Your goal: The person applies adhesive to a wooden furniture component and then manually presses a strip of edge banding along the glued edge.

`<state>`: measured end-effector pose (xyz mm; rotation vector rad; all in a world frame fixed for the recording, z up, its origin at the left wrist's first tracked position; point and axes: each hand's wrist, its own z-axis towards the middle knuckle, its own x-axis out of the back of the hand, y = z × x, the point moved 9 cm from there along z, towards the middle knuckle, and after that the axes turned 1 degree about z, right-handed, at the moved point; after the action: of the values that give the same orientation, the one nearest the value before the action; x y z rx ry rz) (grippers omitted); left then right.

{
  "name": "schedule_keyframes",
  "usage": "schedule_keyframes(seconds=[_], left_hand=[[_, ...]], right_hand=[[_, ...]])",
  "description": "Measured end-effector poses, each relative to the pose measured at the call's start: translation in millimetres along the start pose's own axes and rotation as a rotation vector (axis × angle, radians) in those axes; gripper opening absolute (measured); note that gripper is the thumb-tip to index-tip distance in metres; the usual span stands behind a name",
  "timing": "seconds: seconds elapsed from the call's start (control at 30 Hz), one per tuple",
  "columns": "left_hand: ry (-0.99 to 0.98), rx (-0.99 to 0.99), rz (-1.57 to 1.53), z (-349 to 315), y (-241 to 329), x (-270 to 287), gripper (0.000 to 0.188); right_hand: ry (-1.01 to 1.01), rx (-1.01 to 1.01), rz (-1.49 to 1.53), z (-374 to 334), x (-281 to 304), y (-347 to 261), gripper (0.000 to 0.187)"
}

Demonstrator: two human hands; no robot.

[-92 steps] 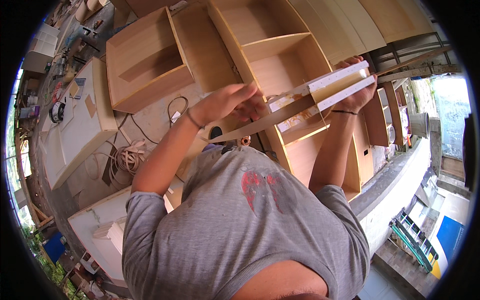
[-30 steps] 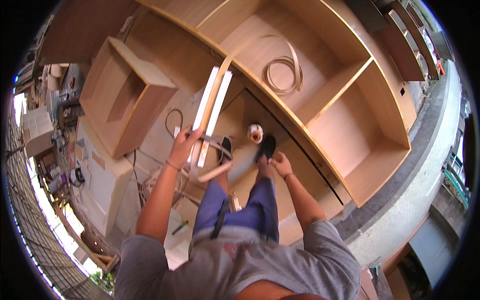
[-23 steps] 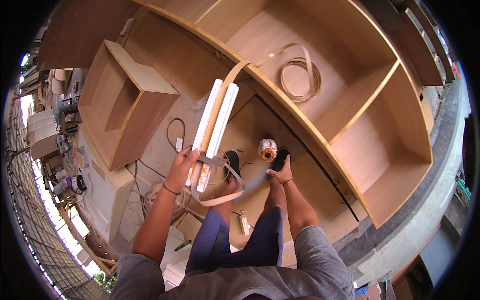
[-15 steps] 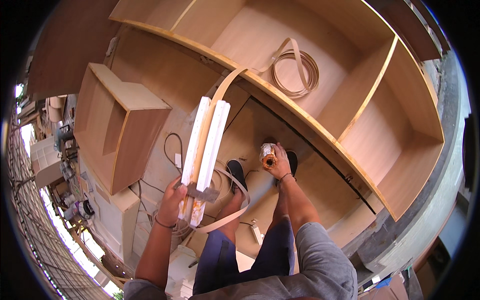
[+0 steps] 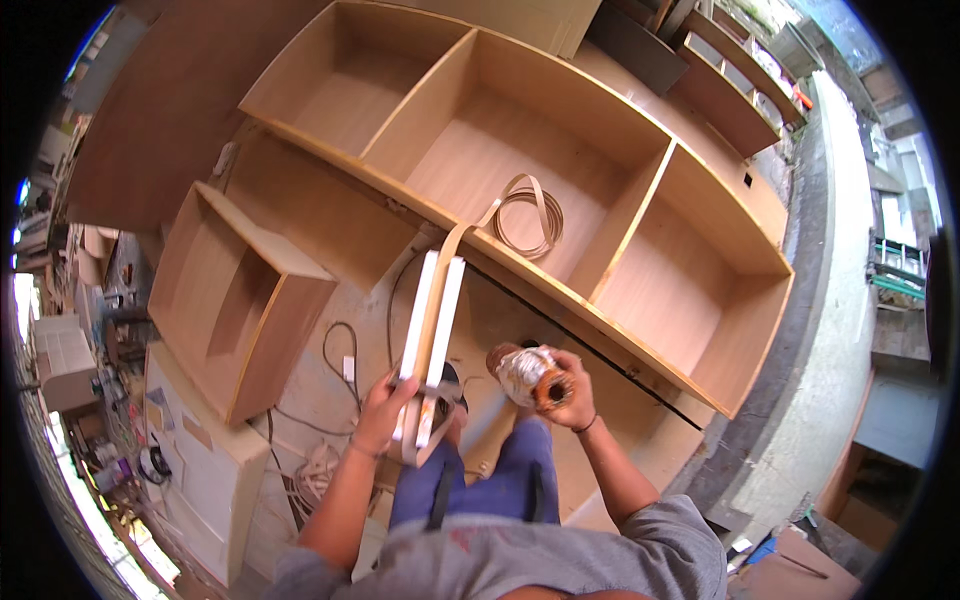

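My left hand (image 5: pixel 378 412) is closed round the lower part of a guide with two white rails (image 5: pixel 446 315). A flat dark plate crosses the rails by my fingers. Between the rails runs a thin tan edging strip (image 5: pixel 432 318), which passes over the front edge of a wooden cabinet (image 5: pixel 640 375) to a coil of the strip (image 5: pixel 556 226) lying inside. Its other end hangs below the guide. My right hand (image 5: pixel 572 400) grips a bottle (image 5: pixel 522 374) wrapped in silvery material, tilted, its open mouth crusted orange-brown and turned toward me. What the bottle contains is hidden.
The open cabinet lies ahead, split by two dividers. At left, a smaller wooden box (image 5: pixel 265 350) rests over a pale cabinet (image 5: pixel 205 465). Cables (image 5: pixel 337 348) and loose strip (image 5: pixel 318 475) lie on the floor. A concrete ledge (image 5: pixel 775 290) runs along the right.
My right hand has raised the bottle from near my feet and tilted its mouth further into view. The guide stays in my left hand. My view has shifted, showing more of the cabinet.
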<state>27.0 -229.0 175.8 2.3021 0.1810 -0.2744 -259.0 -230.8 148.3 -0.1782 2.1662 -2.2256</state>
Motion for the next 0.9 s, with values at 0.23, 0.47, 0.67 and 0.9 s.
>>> schedule_keyframes(seconds=[0.23, 0.47, 0.67, 0.9], left_hand=[[-0.432, 0.097, -0.264, -62, 53, -72, 0.039], [-0.459, -0.037, -0.244, -87, 96, -90, 0.059], [-0.34, -0.132, -0.214, -76, 87, -78, 0.067], [-0.21, -0.245, -0.175, -84, 97, -67, 0.063]], right_hand=[[0.067, 0.075, 0.42, -15, 6, -214, 0.096], [-0.195, -0.029, 0.245, -4, -23, -314, 0.105], [-0.221, -0.287, 0.149, -13, -43, -324, 0.08], [-0.555, -0.436, -0.577, -4, -89, -331, 0.069]])
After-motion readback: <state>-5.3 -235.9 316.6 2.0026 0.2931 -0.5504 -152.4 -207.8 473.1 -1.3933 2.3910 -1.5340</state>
